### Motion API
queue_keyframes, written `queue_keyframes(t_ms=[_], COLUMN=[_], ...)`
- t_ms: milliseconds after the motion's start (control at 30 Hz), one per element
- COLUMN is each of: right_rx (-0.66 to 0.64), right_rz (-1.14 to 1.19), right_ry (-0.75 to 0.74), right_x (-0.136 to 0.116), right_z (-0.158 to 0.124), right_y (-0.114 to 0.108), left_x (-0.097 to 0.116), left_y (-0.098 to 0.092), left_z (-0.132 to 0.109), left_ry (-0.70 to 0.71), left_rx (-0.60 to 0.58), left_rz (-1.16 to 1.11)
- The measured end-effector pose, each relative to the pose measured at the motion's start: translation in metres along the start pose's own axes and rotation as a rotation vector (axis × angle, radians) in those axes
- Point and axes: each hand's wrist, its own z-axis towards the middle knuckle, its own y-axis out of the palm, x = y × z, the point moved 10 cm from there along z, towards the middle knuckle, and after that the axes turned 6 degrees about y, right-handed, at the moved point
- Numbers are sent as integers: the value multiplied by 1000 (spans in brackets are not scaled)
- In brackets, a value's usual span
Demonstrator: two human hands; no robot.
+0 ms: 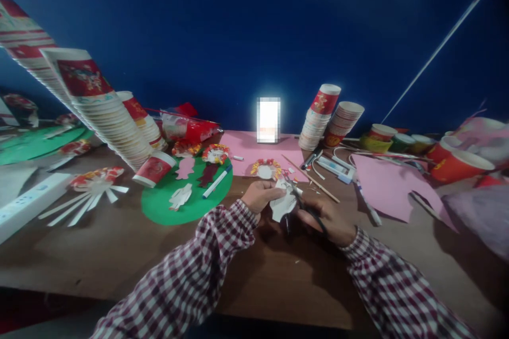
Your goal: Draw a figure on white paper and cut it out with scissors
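Note:
My left hand (261, 196) pinches a piece of white paper (283, 202) with a cut, curvy outline, held up above the brown table. My right hand (326, 218) is closed round the dark handles of a pair of scissors (297, 194), whose blades lie at the paper's upper right edge. Just beyond the paper, a ring of red and yellow paper (265, 168) rests on a pink sheet (240, 154). Left of my hands, a green round sheet (159, 205) bears a white cut-out (181, 197), a pink one (185, 167) and a marker (217, 182).
Tall stacks of paper cups (107, 111) lean at the left, and shorter ones (320, 116) stand behind my right hand. A wooden stick (324, 189), a pink sheet (382, 185) and orange cups (461, 167) lie right. A power strip (29, 204) is far left.

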Motion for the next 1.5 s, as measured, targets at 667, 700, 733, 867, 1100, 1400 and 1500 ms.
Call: queue_keyframes(t_ms=[667, 700, 733, 867, 1100, 1400, 1500], right_rx=[-82, -83, -82, -90, -93, -103, -115], right_rz=[-103, -114, -124, -151, -177, -149, -149], right_ry=[-35, -38, -39, -32, -14, 6, 7], right_x=[1, 1, 1, 3, 7, 9, 10], right_z=[-2, -2, -2, -3, -3, -4, -3], right_y=[1, 1, 0, -1, -1, 0, 1], left_x=[-9, -9, -8, -3, -4, -7, -9], left_y=[1, 2, 3, 5, 3, -3, -5], left_z=[1, 0, -1, -4, -5, 1, 3], left_ry=[-108, -116, -118, -120, -150, -120, -118], left_rx=[-113, -119, -120, -135, -156, -187, -192], left_rz=[50, 51, 53, 59, 94, 177, 190])
